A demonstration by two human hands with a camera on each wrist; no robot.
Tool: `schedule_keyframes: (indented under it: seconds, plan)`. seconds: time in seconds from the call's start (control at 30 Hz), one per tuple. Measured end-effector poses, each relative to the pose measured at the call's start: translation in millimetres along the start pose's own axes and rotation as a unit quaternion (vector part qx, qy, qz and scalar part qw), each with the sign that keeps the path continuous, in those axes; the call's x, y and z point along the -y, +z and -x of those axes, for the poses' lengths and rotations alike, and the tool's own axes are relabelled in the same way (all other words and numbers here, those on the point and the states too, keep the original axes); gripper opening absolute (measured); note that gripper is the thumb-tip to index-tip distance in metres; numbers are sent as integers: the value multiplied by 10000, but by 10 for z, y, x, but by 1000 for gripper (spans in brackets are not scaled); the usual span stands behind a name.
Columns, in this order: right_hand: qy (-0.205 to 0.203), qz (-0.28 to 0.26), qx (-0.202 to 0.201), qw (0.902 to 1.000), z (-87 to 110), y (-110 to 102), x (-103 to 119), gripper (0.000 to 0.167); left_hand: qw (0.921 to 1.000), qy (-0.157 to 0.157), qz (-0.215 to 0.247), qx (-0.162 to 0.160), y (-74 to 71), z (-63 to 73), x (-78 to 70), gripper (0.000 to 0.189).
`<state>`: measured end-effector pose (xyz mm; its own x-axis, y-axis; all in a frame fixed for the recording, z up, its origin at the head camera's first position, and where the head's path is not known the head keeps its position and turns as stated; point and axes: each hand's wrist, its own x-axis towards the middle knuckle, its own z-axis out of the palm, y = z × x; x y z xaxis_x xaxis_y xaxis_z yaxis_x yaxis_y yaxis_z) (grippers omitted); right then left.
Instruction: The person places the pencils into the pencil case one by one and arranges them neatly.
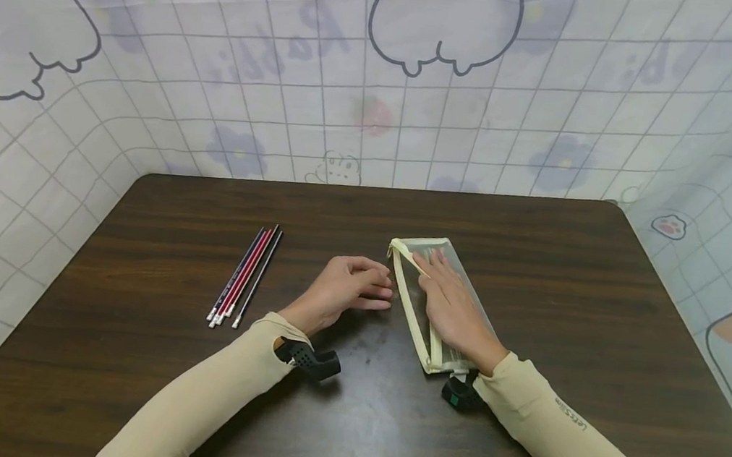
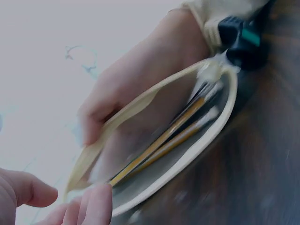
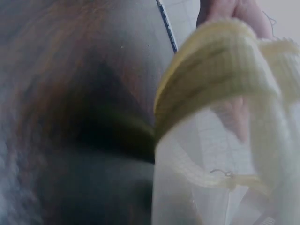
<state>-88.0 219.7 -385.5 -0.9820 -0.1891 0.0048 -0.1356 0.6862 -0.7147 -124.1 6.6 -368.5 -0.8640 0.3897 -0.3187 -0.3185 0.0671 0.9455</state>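
- Judging from how things lie, the work looks partway along: some pencils sit inside the translucent pencil pouch (image 1: 409,301), while a loose bundle of red and dark pencils (image 1: 244,276) lies outside it.
- What seems left, by the same judgement, is that outside bundle and the pouch itself, whose mouth gapes.
- The pouch rests on the wooden tabletop (image 1: 532,272), right of the middle, with its open side, edged in pale yellow trim, facing left.
- Inside, the left wrist view shows at least two yellow pencils (image 2: 160,140) lying lengthwise, their pale ends toward the near end of the pouch; whatever else is beside them is too blurred to count.
- The outside pencils lie roughly parallel on the left part of the tabletop, well apart from the pouch, white ends toward the person; the rightmost is slightly apart from the rest.
- The left hand (image 1: 350,289) hangs just beside the pouch mouth, fingers loosely bent and thumb clear of them, with nothing seen in its hold.
- The right hand (image 1: 453,309) lies over the upper side of the pouch, fingers mostly straight against it; whether the thumb also pinches the trim, I cannot tell.
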Motion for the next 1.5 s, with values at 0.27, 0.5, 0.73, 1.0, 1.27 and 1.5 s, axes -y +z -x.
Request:
schedule_keyframes:
  seconds: [0.27,0.5,0.73,1.0,1.27,1.5]
  plan:
    - [-79,44,-63,9999,-5,17,8,51,9981,281,-351,-423,-449,149,-166,40]
    - [-136,146,-1,9998,-5,44,11,51,9957,389,-393,-745,-829,301,-213,43]
    - [-69,27,18,10000,-5,44,13,51,9954,305,-234,-881,-1193,417,-219,47]
    - [-60,-59,47,10000,3,42,16,52,9959,343,-172,-819,-1530,497,-208,48]
    - [-9,-90,48,9999,13,34,10,51,9958,118,-323,-846,-1788,473,-146,58]
    - [17,-109,58,9999,-2,42,3,51,9917,22,-824,-987,-2032,519,-62,57]
